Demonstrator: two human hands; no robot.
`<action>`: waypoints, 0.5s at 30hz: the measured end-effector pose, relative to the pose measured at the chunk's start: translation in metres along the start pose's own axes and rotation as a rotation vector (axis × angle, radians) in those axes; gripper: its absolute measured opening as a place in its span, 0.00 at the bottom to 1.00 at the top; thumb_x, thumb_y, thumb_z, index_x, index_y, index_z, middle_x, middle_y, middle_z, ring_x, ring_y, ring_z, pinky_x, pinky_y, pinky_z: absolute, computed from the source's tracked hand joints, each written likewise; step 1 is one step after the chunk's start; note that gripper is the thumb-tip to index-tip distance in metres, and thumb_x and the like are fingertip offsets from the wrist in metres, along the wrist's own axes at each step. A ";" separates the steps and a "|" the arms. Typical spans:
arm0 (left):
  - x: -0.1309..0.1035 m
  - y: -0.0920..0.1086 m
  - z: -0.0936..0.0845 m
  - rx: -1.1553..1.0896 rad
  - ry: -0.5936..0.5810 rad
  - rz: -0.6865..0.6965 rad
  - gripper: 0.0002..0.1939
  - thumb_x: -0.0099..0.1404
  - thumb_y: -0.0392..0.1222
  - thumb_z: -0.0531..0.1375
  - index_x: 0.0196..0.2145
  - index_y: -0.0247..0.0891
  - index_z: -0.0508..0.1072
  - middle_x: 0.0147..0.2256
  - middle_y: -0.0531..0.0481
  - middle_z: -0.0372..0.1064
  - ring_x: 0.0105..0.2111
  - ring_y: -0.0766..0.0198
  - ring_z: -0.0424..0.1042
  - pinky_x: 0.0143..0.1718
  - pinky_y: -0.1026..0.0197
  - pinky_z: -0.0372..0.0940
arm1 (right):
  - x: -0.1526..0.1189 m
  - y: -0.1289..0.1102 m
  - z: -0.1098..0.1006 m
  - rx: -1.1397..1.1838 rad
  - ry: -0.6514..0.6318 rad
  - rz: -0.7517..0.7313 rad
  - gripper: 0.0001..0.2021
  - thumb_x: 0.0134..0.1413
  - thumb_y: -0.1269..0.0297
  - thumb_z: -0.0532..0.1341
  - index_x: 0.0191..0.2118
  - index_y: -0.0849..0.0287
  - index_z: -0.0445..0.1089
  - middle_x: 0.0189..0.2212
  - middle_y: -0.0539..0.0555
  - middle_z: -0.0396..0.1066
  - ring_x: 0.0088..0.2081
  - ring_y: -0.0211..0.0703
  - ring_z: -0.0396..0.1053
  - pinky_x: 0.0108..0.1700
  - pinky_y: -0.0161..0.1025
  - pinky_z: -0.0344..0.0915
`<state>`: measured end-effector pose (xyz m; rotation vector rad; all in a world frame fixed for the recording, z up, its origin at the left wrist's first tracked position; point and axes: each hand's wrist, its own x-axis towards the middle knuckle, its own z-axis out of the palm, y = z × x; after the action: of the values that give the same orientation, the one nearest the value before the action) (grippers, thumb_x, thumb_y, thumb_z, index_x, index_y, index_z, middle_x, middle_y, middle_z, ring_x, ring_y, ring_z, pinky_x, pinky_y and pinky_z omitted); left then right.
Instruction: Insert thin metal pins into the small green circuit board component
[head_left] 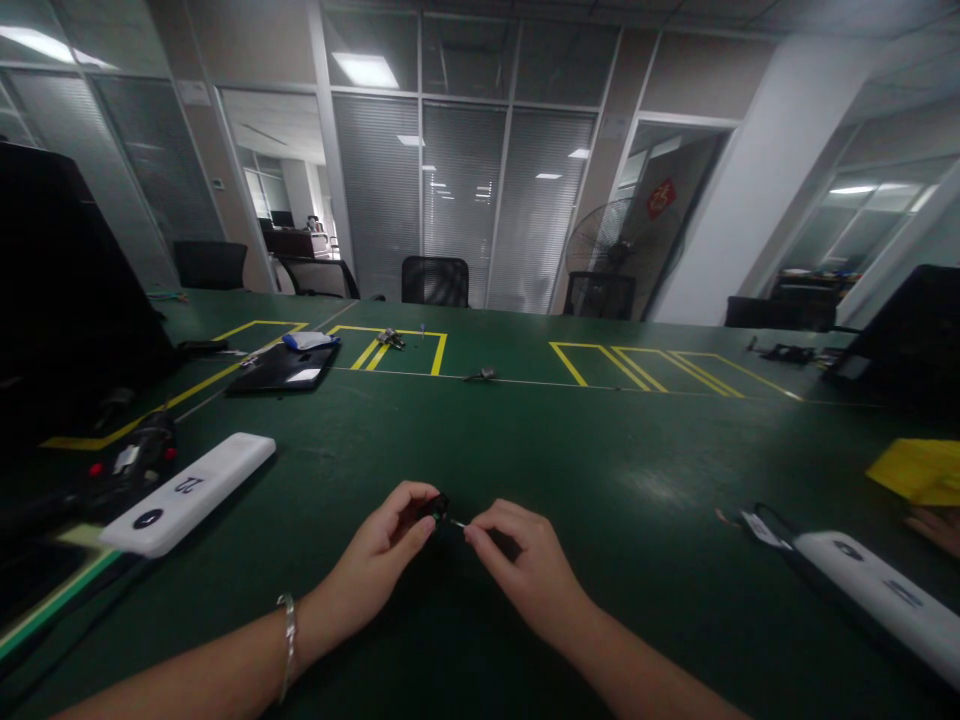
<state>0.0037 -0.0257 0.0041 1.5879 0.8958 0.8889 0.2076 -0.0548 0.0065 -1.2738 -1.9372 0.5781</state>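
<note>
Small dark part (441, 506): in the head view it sits at the fingertips of the left grip (386, 540), which is closed on it and hides much of it. The right grip (523, 560), just beside, pinches a thin pale piece (456, 523) pointing toward the left grip; whether the two touch, I cannot tell. The likeliest trouble is a slip: the right grip holds only by its tips, so a sideways push could turn or drop the thin piece. The covered part might also hide a poor alignment. Anything dark falling onto the dark green bench (600, 470) below would be hard to spot. The white device (199, 490), left of the left grip, lies well apart and should not interfere.
</note>
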 end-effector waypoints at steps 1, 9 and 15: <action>0.000 0.000 0.000 -0.001 -0.009 0.008 0.11 0.66 0.43 0.56 0.46 0.40 0.68 0.41 0.47 0.68 0.41 0.57 0.68 0.42 0.56 0.64 | 0.000 0.000 0.000 -0.004 0.003 -0.008 0.10 0.61 0.65 0.57 0.32 0.57 0.74 0.27 0.49 0.70 0.31 0.38 0.68 0.33 0.34 0.59; 0.001 -0.002 -0.002 -0.050 -0.058 -0.029 0.12 0.64 0.40 0.58 0.45 0.38 0.72 0.40 0.47 0.71 0.38 0.59 0.71 0.42 0.56 0.66 | 0.000 0.000 0.001 -0.024 0.018 -0.020 0.10 0.61 0.65 0.57 0.32 0.57 0.74 0.27 0.50 0.70 0.30 0.38 0.68 0.32 0.34 0.59; 0.001 0.000 0.000 -0.046 -0.063 -0.038 0.12 0.64 0.40 0.58 0.46 0.38 0.72 0.38 0.47 0.72 0.35 0.60 0.71 0.39 0.56 0.67 | -0.001 -0.001 0.001 -0.048 -0.009 -0.028 0.09 0.61 0.65 0.57 0.33 0.57 0.75 0.28 0.50 0.71 0.31 0.39 0.68 0.33 0.34 0.59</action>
<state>0.0043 -0.0251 0.0038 1.5461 0.8520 0.8229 0.2064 -0.0560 0.0058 -1.2734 -1.9847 0.5267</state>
